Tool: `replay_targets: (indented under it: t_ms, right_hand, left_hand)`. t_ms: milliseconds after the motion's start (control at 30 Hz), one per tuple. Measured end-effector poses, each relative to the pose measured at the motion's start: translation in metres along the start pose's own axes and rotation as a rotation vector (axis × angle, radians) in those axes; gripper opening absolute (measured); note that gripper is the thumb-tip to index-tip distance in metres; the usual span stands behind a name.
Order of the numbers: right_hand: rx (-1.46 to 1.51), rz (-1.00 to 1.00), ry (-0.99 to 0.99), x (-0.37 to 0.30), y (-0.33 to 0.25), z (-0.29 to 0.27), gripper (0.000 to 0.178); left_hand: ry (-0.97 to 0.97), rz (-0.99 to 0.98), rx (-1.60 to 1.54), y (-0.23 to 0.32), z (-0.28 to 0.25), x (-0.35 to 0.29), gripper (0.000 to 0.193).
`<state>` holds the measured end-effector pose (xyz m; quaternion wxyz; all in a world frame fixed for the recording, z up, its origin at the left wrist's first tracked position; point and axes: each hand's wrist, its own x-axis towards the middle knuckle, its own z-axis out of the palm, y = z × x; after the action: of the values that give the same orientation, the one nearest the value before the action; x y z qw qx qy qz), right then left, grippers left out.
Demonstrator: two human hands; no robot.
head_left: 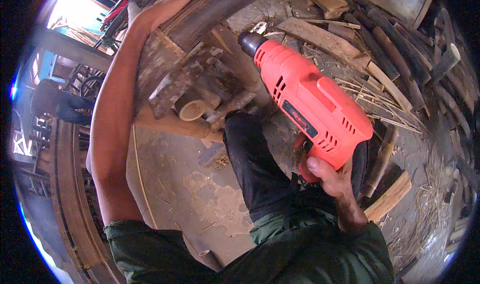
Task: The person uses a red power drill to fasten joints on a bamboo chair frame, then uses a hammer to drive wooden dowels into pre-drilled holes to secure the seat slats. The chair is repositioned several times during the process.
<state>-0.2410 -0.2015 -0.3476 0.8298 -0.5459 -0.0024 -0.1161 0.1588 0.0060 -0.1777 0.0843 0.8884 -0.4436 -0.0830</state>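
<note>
My right hand (327, 176) is wrapped round the handle of a red-orange power drill (315, 101). Its black chuck (251, 44) points up and to the left, and I cannot make out a bit in it. My left arm (117, 104) stretches along the left side and bends toward the upper edge, over a thick dark log (215, 14). The fingers of that hand do not show clearly. Beneath the log is a rough wooden support (200, 79) with a round, pale-rimmed hollow end (192, 110) facing me.
Wood offcuts (325, 39), thin sticks (380, 101) and a heap of dark poles (395, 49) lie on the right. A long beam (72, 194) runs down the left side. Another person (65, 104) is farther back at left. My leg (255, 159) is below the support.
</note>
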Motion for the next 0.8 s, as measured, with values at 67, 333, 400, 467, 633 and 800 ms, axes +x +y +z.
replay_targets:
  t_ms: [67, 333, 400, 467, 633, 800]
  right_hand:
    - [-0.009, -0.008, -0.009, 0.001, -0.001, -0.001, 0.055]
    - [0.031, 0.004, -0.036, 0.003, 0.003, -0.004, 0.056]
    - [0.065, 0.033, -0.030, 0.003, 0.000, -0.003, 0.057]
    - [0.077, 0.043, -0.032, 0.004, -0.001, -0.003, 0.057]
    - [0.083, 0.064, -0.038, 0.004, -0.001, -0.003, 0.058]
    - [0.042, 0.126, -0.004, 0.005, -0.007, -0.004, 0.056]
  left_hand:
    - [0.013, -0.004, 0.027, 0.005, -0.001, -0.001, 0.053]
    - [0.007, -0.007, 0.055, 0.014, -0.001, 0.000, 0.052]
    - [0.005, -0.012, 0.062, 0.014, -0.002, 0.002, 0.052]
    - [0.008, -0.009, 0.065, 0.014, -0.004, 0.001, 0.052]
    - [0.006, -0.002, 0.070, 0.013, -0.008, 0.002, 0.052]
    - [0.001, -0.003, 0.072, 0.014, -0.009, 0.002, 0.052]
